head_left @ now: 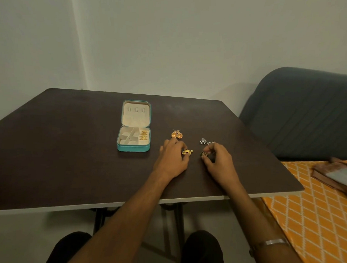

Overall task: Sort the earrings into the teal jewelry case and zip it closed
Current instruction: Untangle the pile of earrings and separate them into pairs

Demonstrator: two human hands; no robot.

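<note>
Fingertips of both hands — left hand (172, 157), right hand (220, 162) — pinch light, snaggy earrings: gold earring (187, 152), dark earring (204, 153), near the table's (68, 156) right edge.

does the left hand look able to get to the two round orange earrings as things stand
Probably yes: the left hand lies just short of the round orange earrings, nothing between them, though it already pinches a gold earring, so its fingers aren't free.

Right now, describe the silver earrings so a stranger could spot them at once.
Start at the dark table and find the open teal case near its middle. Move right past the round orange earrings to the small cluster just beyond the right hand. Those silver earrings are the only pale, whitish jewelry; everything else is gold or orange.
</note>
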